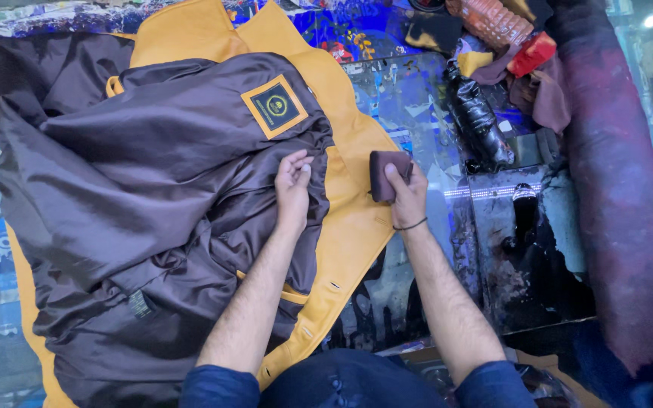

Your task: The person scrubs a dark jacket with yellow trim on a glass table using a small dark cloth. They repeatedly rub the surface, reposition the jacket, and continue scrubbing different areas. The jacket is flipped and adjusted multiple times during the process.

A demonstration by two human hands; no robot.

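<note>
Your left hand rests on the jacket, its fingers curled and pinching the brown lining beside the mustard front edge. Your right hand has its fingers closed around a dark brown pad, pressed against that mustard edge. The jacket lies spread open, lining up, across the desk. A black bottle lies just right of the pad.
</note>
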